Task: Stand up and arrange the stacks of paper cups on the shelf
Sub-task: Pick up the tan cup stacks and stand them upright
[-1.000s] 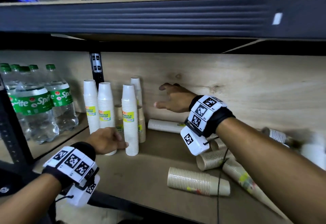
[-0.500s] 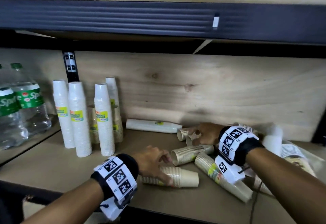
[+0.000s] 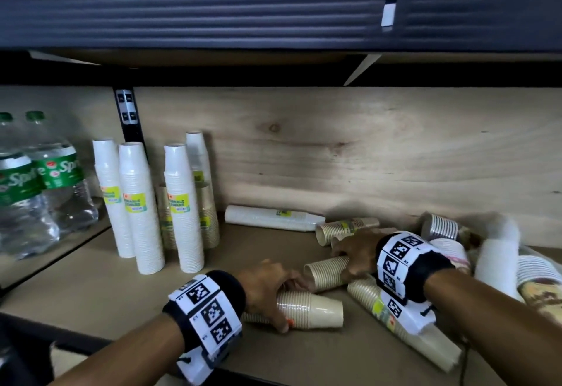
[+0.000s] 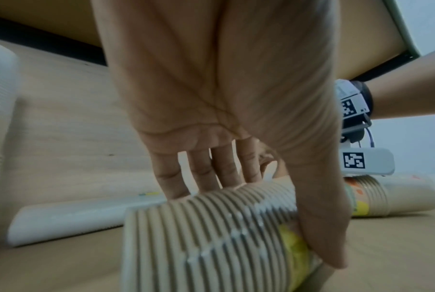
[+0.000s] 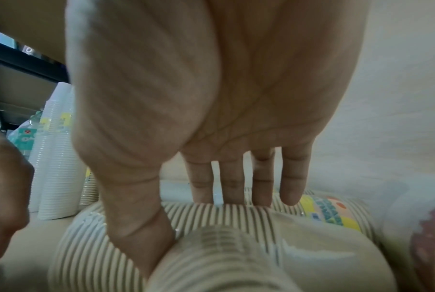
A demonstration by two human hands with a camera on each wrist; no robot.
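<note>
Wooden shelf (image 3: 106, 288) holds fallen cups. Left hand (image 3: 267, 288) wraps around a brown cup stack (image 3: 307, 309) lying sideways, bottom pointing right. Right hand (image 3: 355, 251) grips another lying stack (image 3: 327, 271) just behind.

The right hand (image 5: 211, 98) grips a lying brown stack (image 5: 224, 227); white stacks (image 5: 54, 168) stand at the left.

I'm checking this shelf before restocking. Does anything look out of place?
Yes. Several brown cup stacks and one white stack lie on their sides at the shelf's right, while the white stacks at left stand upright. The left hand grips one fallen stack; the right hand reaches over another.
</note>
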